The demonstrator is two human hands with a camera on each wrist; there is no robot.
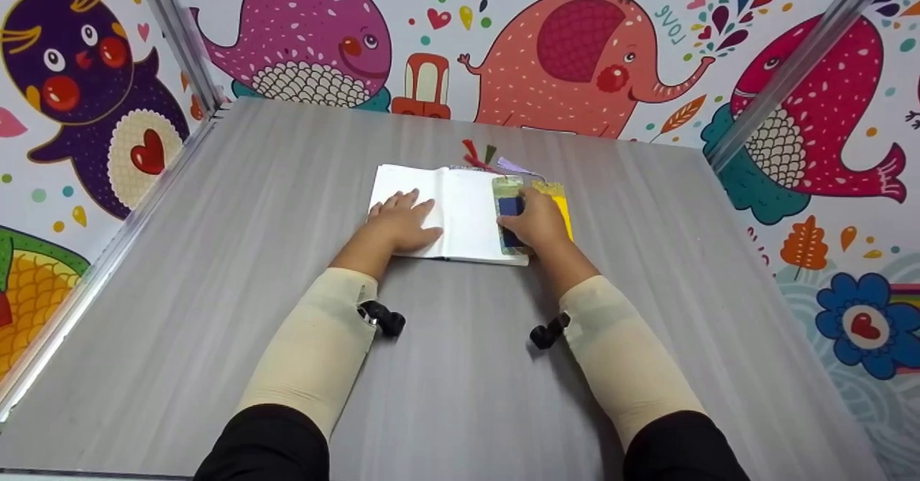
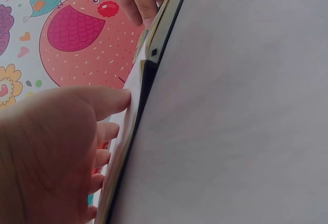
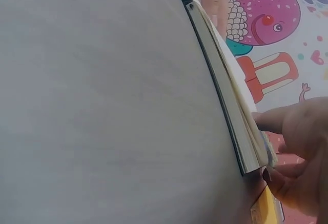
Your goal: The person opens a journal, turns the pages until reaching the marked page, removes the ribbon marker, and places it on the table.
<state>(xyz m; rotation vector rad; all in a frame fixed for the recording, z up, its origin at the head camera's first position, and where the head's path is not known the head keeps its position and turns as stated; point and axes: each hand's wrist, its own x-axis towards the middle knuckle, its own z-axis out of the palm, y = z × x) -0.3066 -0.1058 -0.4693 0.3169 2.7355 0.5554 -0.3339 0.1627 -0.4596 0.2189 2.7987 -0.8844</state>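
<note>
An open notebook (image 1: 467,211) with blank white pages lies on the table. My left hand (image 1: 402,223) rests on its left page, fingers spread; the left wrist view shows that hand (image 2: 56,147) beside the page edges. My right hand (image 1: 539,221) holds a green and dark blue bookmark (image 1: 509,211) on the right page, its thumb lying over the card. In the right wrist view, the right hand's (image 3: 297,152) fingers curl by the notebook's corner (image 3: 251,162). Partly under that hand is a yellow card (image 1: 557,193), sticking out past the notebook's right side.
Red tassels (image 1: 472,156), a green tassel (image 1: 490,154) and a lilac tassel (image 1: 516,167) stick out beyond the notebook's far edge. The grey table (image 1: 460,366) meets walls printed with cartoon animals. A black wrist camera (image 1: 382,318) sits on the left sleeve, another (image 1: 549,331) on the right.
</note>
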